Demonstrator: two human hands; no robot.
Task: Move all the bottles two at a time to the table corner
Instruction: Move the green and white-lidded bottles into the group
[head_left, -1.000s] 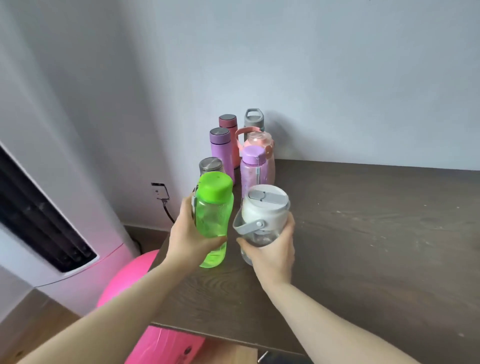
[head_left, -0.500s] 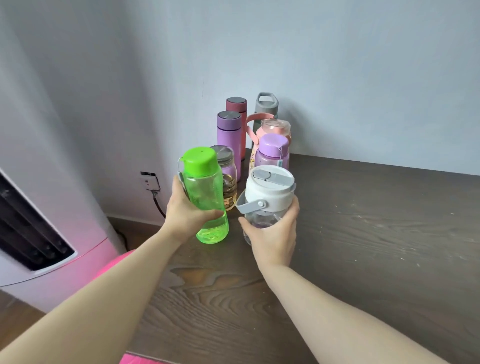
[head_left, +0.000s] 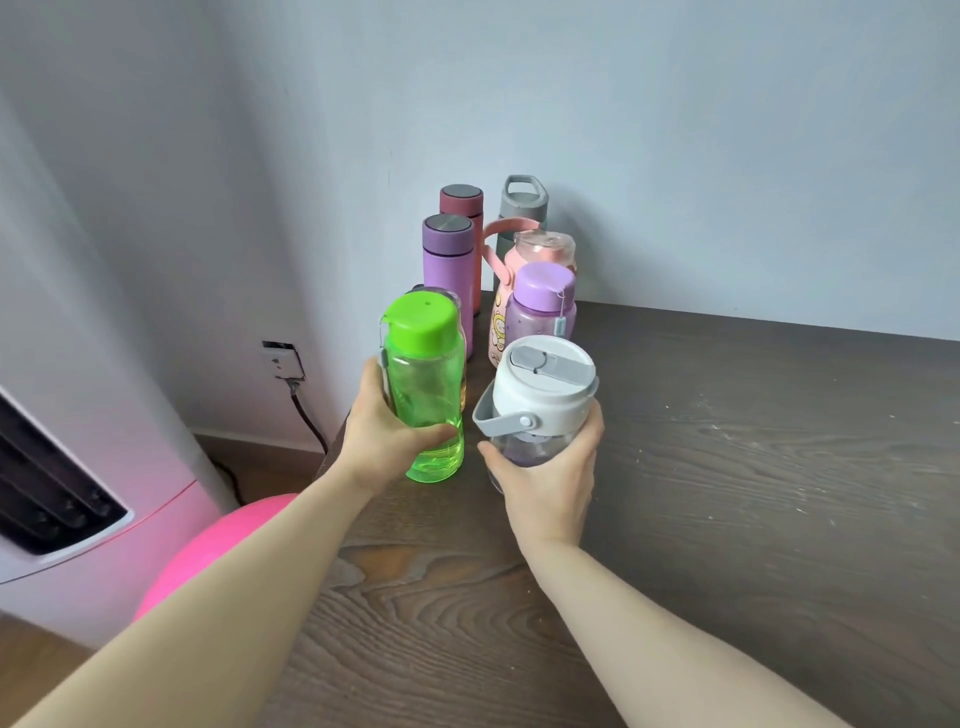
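Note:
My left hand (head_left: 382, 436) grips a clear green bottle (head_left: 426, 384) with a green cap, upright, its base at the dark wooden table (head_left: 727, 467). My right hand (head_left: 545, 483) holds a clear bottle with a white lid and grey handle (head_left: 540, 395) just to the right of it. Behind them, in the table's far left corner, stand several bottles: a purple flask (head_left: 448, 260), a dark red flask (head_left: 461, 200), a grey-capped bottle (head_left: 523, 200), a pink bottle (head_left: 540, 249) and a purple-capped bottle (head_left: 543, 301). A steel-capped jar is almost hidden behind the green bottle.
The wall (head_left: 675, 130) runs along the table's back edge. Left of the table, on the floor side, are a white appliance (head_left: 57, 499), a pink ball (head_left: 218, 545) and a wall socket with a cable (head_left: 283, 361).
Both hands have carried the green and white-lidded bottles forward toward the corner group and lowered them to the tabletop beside the other bottles.

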